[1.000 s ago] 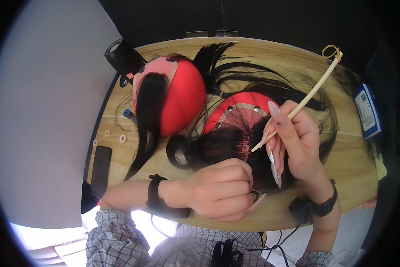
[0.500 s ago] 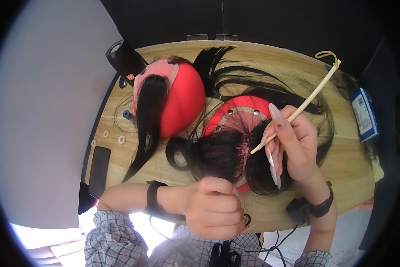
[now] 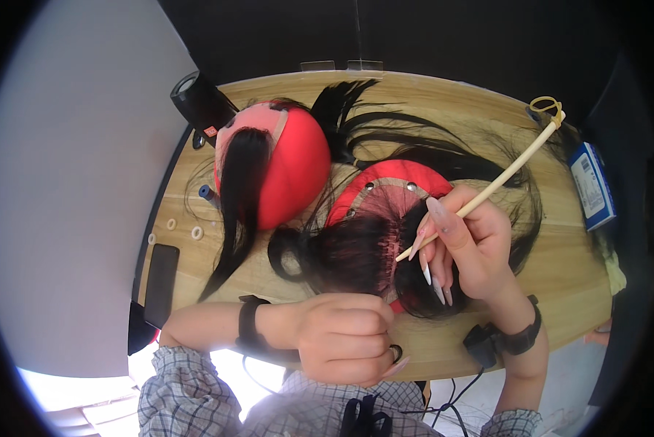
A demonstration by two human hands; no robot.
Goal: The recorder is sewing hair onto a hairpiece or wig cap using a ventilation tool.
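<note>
A red ball-shaped form (image 3: 387, 172) carries a hairpiece (image 3: 341, 251) of long black hair on a pinkish net base, parted down the middle and pinned at the far edge. My right hand (image 3: 469, 244) is closed in a pinch on a thin pale wooden stick (image 3: 502, 177), which slants down to the left. Its pointed end is at the parting, touching or just over the net. A yellow rubber band loops round the far end. My left hand (image 3: 347, 337) makes a fist at the near edge of the hairpiece; what is inside it is hidden.
Another red ball (image 3: 298, 167) with a black ponytail stands at the left. Loose black hair (image 3: 392, 124) spreads behind. A black cylinder (image 3: 199, 102), a black phone-like slab (image 3: 162, 286) and small rings (image 3: 197, 233) lie left; a blue-white box (image 3: 593, 186) stands right.
My right hand has shifted a little left, bringing the stick's tip left and slightly nearer along the parting. My left fist stays almost in place.
</note>
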